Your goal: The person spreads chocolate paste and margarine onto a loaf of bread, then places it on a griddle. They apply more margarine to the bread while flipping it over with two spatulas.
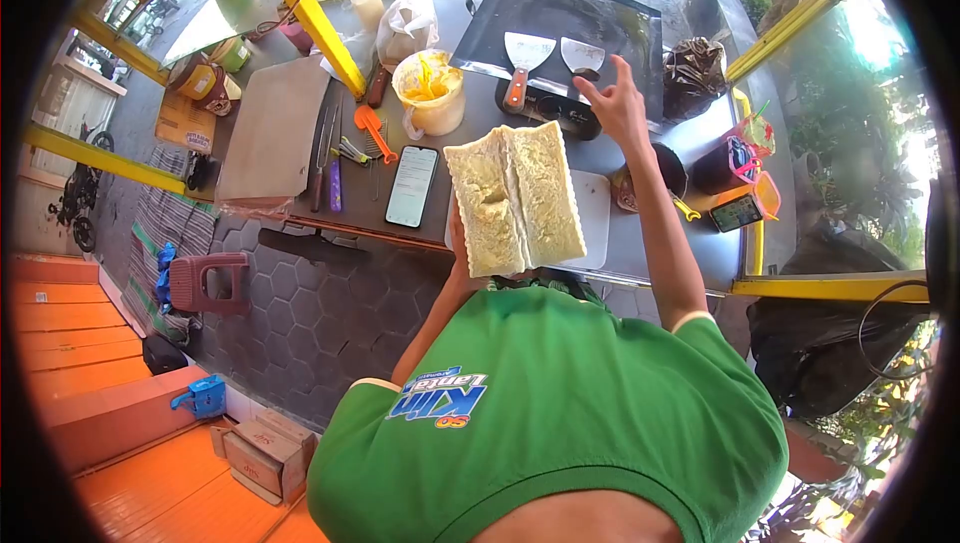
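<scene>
A large rectangular bread (515,201), split into two joined halves, lies opened out with its pale yellow, spread-covered inner faces up. My left hand (460,238) supports it from the left and below, most of its fingers hidden by the bread. My right hand (615,103) is raised near the front right of a black griddle (590,13), thumb and index finger spread, nothing visible between them. Just left of its fingers is a scraper (582,55) with a short dark handle. Another scraper (528,51), wooden-handled, rests on the griddle.
A tub of yellow spread (430,95), an orange spatula (375,133) and a phone (411,188) are left of the bread. A cutting board (272,133) lies farther left. Cups and another phone (737,213) stand right. Yellow posts (310,18) frame the stall.
</scene>
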Action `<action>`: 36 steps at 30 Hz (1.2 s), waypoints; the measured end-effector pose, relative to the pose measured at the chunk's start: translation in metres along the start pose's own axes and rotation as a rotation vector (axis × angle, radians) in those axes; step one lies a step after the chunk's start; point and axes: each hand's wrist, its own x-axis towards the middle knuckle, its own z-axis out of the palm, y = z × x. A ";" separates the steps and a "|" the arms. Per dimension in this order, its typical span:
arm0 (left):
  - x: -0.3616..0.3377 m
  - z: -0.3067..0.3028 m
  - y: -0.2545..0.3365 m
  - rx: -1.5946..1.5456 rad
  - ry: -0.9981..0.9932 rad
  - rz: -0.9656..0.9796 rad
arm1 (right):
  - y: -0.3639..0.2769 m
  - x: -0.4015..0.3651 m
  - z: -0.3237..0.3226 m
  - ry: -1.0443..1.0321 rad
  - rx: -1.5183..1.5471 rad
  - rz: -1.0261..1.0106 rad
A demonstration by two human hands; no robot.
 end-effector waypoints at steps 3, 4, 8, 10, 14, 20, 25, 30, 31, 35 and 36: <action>0.002 0.077 0.025 0.269 0.164 0.218 | 0.003 0.037 0.023 0.029 -0.119 -0.042; -0.001 0.096 0.031 0.269 0.171 0.218 | 0.006 0.043 0.032 0.017 -0.136 -0.012; 0.006 0.119 0.043 0.680 0.067 0.453 | 0.008 0.053 0.038 -0.003 0.260 0.237; 0.012 0.112 0.043 -0.227 -0.042 0.069 | 0.011 0.054 0.020 0.150 0.465 0.239; 0.019 0.108 0.046 -0.305 -0.043 0.000 | 0.015 0.023 -0.062 -0.025 0.697 -0.079; 0.028 0.120 0.055 -0.387 -0.197 -0.048 | -0.015 -0.070 -0.149 -0.394 0.630 -0.263; 0.034 0.137 0.058 -0.435 -0.328 -0.094 | -0.021 -0.101 -0.133 -0.483 0.585 -0.372; 0.038 0.144 0.053 -0.389 -0.183 -0.161 | -0.015 -0.107 -0.119 -0.440 0.494 -0.399; 0.039 0.147 0.053 -0.370 -0.156 -0.174 | -0.012 -0.106 -0.116 -0.386 0.472 -0.432; 0.044 0.141 0.049 -0.347 -0.152 -0.192 | -0.009 -0.105 -0.115 -0.343 0.487 -0.392; 0.045 0.141 0.048 -0.318 -0.139 -0.167 | -0.008 -0.108 -0.118 -0.358 0.573 -0.331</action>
